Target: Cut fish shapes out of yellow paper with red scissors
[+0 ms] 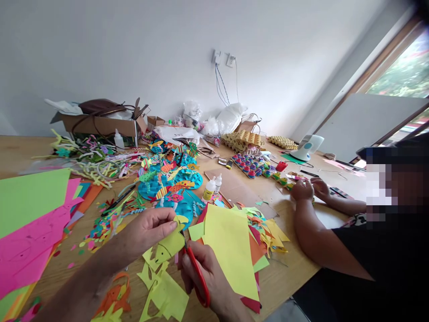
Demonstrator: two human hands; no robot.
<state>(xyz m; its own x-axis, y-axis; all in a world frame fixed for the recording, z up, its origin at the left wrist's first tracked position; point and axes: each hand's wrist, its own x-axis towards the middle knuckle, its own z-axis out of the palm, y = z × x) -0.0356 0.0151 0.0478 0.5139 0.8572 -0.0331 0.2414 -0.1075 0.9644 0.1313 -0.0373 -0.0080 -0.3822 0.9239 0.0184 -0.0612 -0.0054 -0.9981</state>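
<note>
Between finger and thumb, my left hand pinches a yellow paper fish by its tail end. Pen lines and an eye are drawn on the fish. My right hand is closed round red-handled scissors, and their blades meet the fish's edge. Under my hands lie cut yellow paper scraps and some orange scraps. To the right, a yellow sheet tops a stack of coloured paper. Beyond my hands sit decorated paper fish on blue painted pieces.
At left are pink and green sheets. Two glue bottles stand mid-table. Pipe cleaners, a cardboard box and egg cartons lie farther back. At right, another person's hands work on painted carton pieces.
</note>
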